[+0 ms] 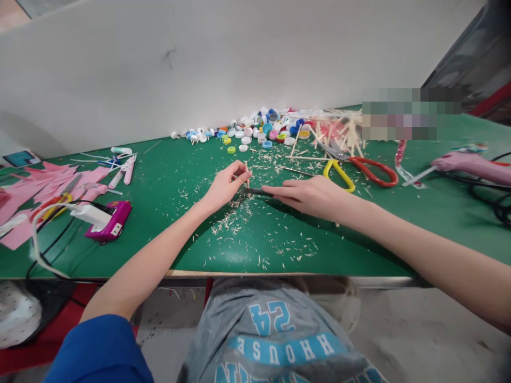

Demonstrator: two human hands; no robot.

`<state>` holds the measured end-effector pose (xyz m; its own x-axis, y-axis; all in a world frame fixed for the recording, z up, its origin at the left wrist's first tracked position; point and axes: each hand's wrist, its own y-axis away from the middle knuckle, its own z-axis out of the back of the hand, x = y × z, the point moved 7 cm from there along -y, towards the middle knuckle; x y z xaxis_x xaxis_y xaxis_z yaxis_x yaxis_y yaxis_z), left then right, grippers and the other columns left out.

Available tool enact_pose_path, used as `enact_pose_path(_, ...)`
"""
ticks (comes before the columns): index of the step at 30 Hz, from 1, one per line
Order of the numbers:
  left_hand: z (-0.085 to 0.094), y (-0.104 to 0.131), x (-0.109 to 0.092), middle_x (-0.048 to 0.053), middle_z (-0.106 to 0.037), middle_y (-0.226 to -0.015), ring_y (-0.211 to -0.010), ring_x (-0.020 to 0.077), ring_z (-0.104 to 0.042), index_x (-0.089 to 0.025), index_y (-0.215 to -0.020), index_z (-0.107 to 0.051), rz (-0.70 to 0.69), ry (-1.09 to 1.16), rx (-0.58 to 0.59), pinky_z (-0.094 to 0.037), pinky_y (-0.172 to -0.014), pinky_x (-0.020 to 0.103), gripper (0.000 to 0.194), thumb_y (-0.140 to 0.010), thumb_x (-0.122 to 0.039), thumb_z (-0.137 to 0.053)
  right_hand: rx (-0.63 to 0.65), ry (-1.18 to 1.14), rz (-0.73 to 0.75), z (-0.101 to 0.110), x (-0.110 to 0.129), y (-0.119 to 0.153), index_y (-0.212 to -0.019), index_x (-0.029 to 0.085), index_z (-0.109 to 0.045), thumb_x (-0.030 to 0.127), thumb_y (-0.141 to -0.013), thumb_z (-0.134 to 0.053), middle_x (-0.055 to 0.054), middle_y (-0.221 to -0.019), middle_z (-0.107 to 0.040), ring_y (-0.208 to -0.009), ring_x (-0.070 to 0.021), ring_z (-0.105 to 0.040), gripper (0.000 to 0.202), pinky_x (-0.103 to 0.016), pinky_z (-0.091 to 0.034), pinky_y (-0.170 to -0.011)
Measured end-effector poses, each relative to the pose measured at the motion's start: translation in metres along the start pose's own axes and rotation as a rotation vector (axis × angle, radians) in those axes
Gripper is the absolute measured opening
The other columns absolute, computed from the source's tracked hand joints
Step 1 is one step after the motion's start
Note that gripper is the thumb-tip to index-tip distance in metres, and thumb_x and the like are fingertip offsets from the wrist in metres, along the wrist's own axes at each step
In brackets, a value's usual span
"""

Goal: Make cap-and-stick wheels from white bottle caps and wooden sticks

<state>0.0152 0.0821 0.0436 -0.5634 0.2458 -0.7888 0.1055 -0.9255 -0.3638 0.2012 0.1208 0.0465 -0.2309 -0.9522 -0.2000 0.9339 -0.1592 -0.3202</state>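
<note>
Over the middle of the table, my left hand [225, 186] pinches a short thin wooden stick [246, 169] that stands roughly upright between its fingertips. My right hand [311, 194] is closed around a slim dark knife [260, 192], fingers stretched along it. The knife's tip meets the lower end of the stick; its blade edge is too small to make out. Pale wood shavings [227, 223] are scattered on the table under and around both hands. Just beyond my right hand lies a thin metal rod [297, 171].
On the green table [159, 234], bottle caps [267, 127] are heaped by the wall, with loose sticks [351, 133] beside them. Red-and-yellow-handled scissors [373, 169] and a pink glue gun [459, 162] lie right. Pink sheets [43, 186], a purple power block [114, 223] and cables sit left.
</note>
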Motion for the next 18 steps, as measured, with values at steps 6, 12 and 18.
enact_pose_path(6, 0.0011, 0.0002, -0.0007, -0.001, -0.064, -0.08, -0.075, 0.0135, -0.059, -0.023, -0.083, -0.05, -0.007, -0.013, -0.008, -0.047, -0.074, 0.029, 0.016, -0.094, -0.031, -0.058, -0.031, 0.06, -0.025, 0.0016, -0.0025, 0.0006, -0.148, 0.036, -0.056, 0.042, -0.109, -0.025, -0.001, -0.08, -0.064, -0.052, -0.0088, -0.026, 0.051, -0.026, -0.014, -0.048)
enact_pose_path(12, 0.0006, 0.0006, -0.0009, -0.001, -0.065, -0.079, -0.075, 0.0131, -0.06, -0.023, -0.084, -0.05, -0.011, -0.008, -0.001, -0.047, -0.074, 0.029, 0.016, -0.095, -0.032, -0.057, -0.017, 0.018, 0.021, 0.0002, -0.001, 0.0012, -0.145, 0.037, -0.059, 0.043, -0.109, -0.028, 0.0, -0.079, -0.065, -0.051, -0.0082, -0.028, 0.049, -0.026, -0.015, -0.049)
enact_pose_path(18, 0.0007, 0.0, 0.0002, -0.001, -0.064, -0.08, -0.076, 0.0131, -0.06, -0.023, -0.084, -0.05, -0.012, -0.007, -0.004, -0.047, -0.075, 0.029, 0.015, -0.095, -0.031, -0.057, -0.084, 0.024, -0.008, 0.0043, -0.0059, 0.0022, -0.146, 0.037, -0.059, 0.039, -0.108, -0.035, 0.001, -0.077, -0.066, -0.053, -0.0084, -0.032, 0.045, -0.025, -0.017, -0.048)
